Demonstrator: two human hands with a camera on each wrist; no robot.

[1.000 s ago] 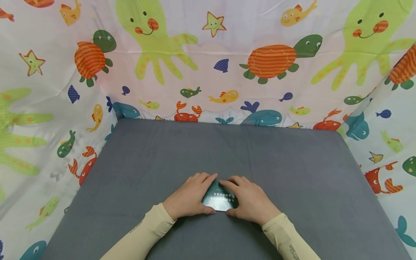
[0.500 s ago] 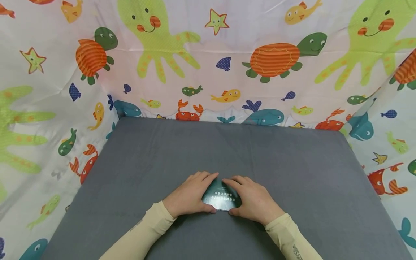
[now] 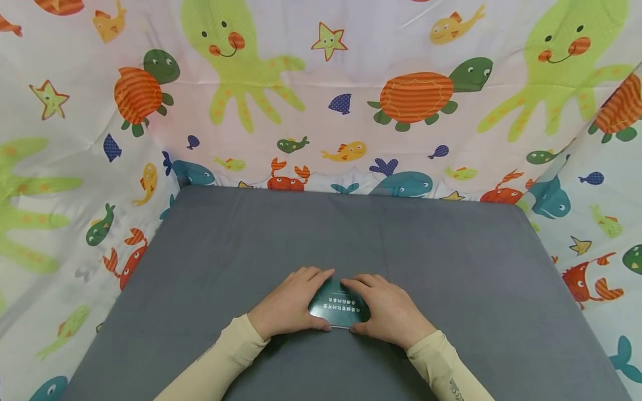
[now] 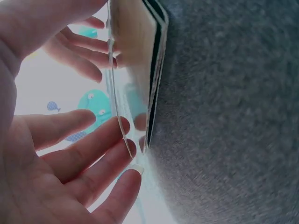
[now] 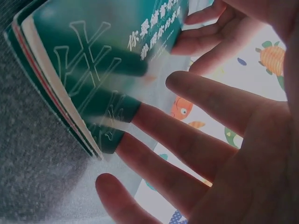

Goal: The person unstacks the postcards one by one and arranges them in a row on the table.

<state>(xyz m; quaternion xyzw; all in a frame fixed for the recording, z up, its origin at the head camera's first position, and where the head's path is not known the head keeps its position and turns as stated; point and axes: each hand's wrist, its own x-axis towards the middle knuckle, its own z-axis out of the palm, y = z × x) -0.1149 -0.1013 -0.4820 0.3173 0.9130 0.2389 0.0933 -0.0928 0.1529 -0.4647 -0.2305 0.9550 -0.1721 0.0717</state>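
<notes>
A small glossy dark green booklet (image 3: 338,312) with white Chinese characters is between my two hands, low in the middle of the head view. My left hand (image 3: 291,303) holds its left side, thumb at the near edge and fingers toward the far edge. On the opposite side, my right hand (image 3: 388,309) holds it in much the same way. In the right wrist view, the booklet's (image 5: 107,60) green cover and pale page edges show, with fingertips at its border. The left wrist view shows the booklet (image 4: 133,60) edge-on, a thin clear-looking layer standing apart from the thicker part.
A grey cloth-covered table (image 3: 281,234) lies under the hands. Around its back and sides hangs a white curtain (image 3: 311,120) printed with sea animals. Cream sleeves (image 3: 225,351) cover both forearms.
The bright glare on the booklet has faded, so its characters read more clearly. The right hand shifted slightly right, then back. Both hands stay on the booklet; the head view wavers a little.
</notes>
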